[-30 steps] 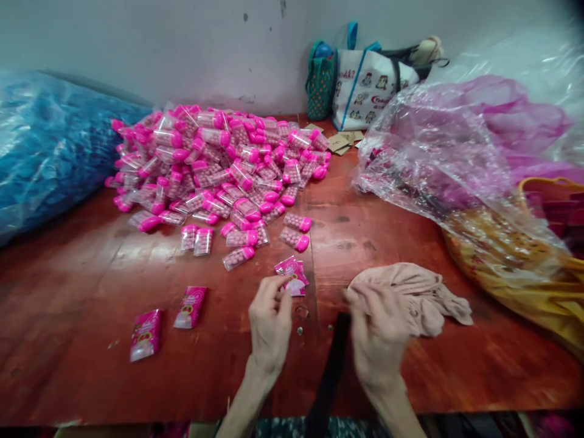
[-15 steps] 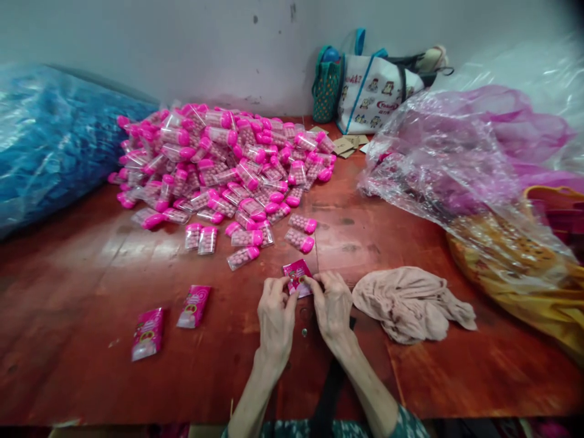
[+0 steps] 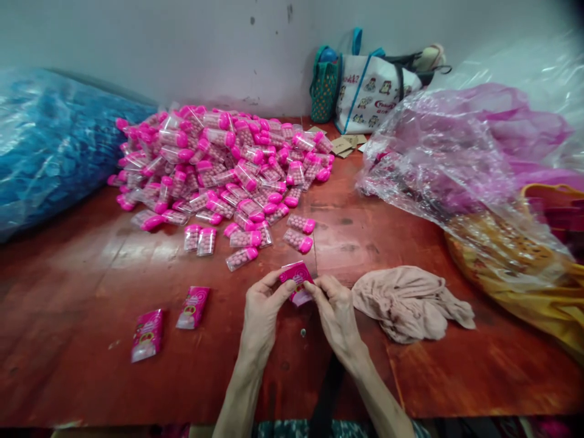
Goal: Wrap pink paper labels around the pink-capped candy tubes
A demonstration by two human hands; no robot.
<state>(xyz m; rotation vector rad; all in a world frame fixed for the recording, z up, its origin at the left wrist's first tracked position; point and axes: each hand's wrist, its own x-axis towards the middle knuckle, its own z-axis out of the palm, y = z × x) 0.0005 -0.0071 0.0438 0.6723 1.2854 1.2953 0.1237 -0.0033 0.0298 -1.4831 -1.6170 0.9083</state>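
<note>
Head view. Table [image 3: 356,231]: red-brown, bearing all items below. Bottles [image 3: 228,164]: clear, pink-capped, heaped on the far side. Cloth [image 3: 413,304]: beige, crumpled, lying to the right. Left hand [image 3: 260,310]: narrow pinch, thumb on the face of a pink packet [image 3: 296,281] at its left edge. Right hand [image 3: 337,310]: likewise narrowed, thumb and fingers on the same packet's right edge. Pink packet: between both hands, near the middle of the table; whether it touches the surface cannot be told. Judged light, thin and flexible, its glossy skin probably slippery and quicker to crease than break; best held lightly by the two long sides. Long axis runs away from the person, far end leaning left; pale end nearest the person, deep-pink end toward the bottles.
</note>
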